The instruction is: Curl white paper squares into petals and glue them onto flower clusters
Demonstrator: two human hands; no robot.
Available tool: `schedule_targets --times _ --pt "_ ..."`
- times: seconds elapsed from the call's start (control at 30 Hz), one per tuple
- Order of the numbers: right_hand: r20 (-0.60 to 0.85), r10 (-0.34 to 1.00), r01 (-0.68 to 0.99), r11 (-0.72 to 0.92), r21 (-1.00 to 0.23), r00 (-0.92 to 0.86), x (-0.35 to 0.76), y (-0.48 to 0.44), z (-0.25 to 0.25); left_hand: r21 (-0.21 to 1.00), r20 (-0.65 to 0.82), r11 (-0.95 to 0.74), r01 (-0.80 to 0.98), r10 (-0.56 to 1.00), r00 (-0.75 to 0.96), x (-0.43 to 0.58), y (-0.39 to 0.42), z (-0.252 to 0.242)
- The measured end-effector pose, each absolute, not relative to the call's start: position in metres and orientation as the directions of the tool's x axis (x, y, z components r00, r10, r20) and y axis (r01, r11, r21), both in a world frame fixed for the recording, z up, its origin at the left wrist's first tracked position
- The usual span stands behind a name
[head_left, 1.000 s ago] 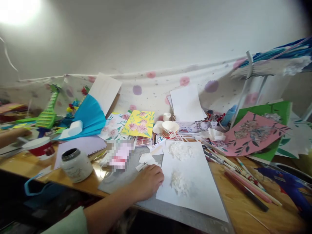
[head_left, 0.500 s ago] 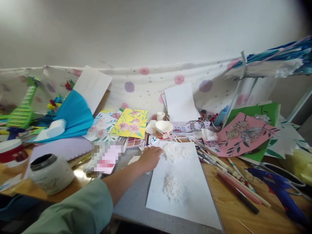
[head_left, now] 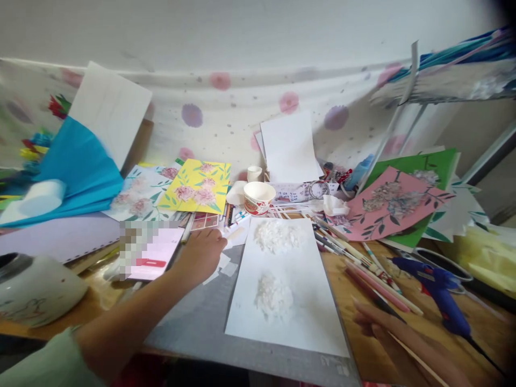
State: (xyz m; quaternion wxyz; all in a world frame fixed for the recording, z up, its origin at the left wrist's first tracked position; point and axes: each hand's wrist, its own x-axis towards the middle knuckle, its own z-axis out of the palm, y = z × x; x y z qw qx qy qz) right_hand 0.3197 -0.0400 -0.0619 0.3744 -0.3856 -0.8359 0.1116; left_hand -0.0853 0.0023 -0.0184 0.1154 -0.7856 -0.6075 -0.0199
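White paper sheet (head_left: 310, 322), bearing two fluffy clusters (head_left: 274, 298), is being supported by the grey board (head_left: 189, 322), between both hands. Near paper scraps (head_left: 229, 267), fingers of the left hand (head_left: 203, 252) are being held bent together; those of the blurred right hand (head_left: 407, 344) are being held straighter beside a thin stick (head_left: 419, 357); any pinching cannot be told. Preferably, clusters are being left unpressed.

Behind the wooden tabletop (head_left: 332, 269) hangs a pale curtain (head_left: 237, 107) with pink and purple spots. Above the tabletop rises a plain whitish wall (head_left: 242, 32); at its right end, a rack (head_left: 489, 153).
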Motion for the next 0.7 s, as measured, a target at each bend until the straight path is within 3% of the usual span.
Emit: schedule_targets --times 0.07,0.13,0.2,0.3,0.43,0.7 --pt "0.497 0.766 0.586 0.637 -0.501 -0.407 0.313 -0.027 -0.058 -0.117 0.169 -0.289 0.950 0.937 0.306 -0.082 -0.019 -0.019" --pt "0.446 0.815 0.620 0.574 -0.535 -0.370 0.302 -0.014 -0.055 0.026 0.145 -0.424 0.905 0.898 0.416 -0.075 -0.037 -0.026" --pt "0.367 0.872 0.653 0.487 -0.580 -0.324 0.287 -0.001 -0.056 0.086 0.145 -0.460 0.884 0.884 0.445 -0.067 -0.051 -0.037" --pt "0.320 0.890 0.660 0.455 -0.597 -0.324 0.267 0.020 -0.063 0.060 0.171 -0.474 0.879 0.872 0.458 -0.062 -0.058 -0.052" --pt "0.320 0.927 0.676 0.365 -0.640 -0.198 0.255 0.039 -0.075 0.000 0.195 -0.480 0.877 0.860 0.471 -0.062 -0.056 -0.062" --pt "0.313 0.938 0.675 0.327 -0.662 -0.148 0.249 0.050 -0.081 0.021 0.228 -0.433 0.901 0.880 0.417 -0.060 -0.057 -0.065"
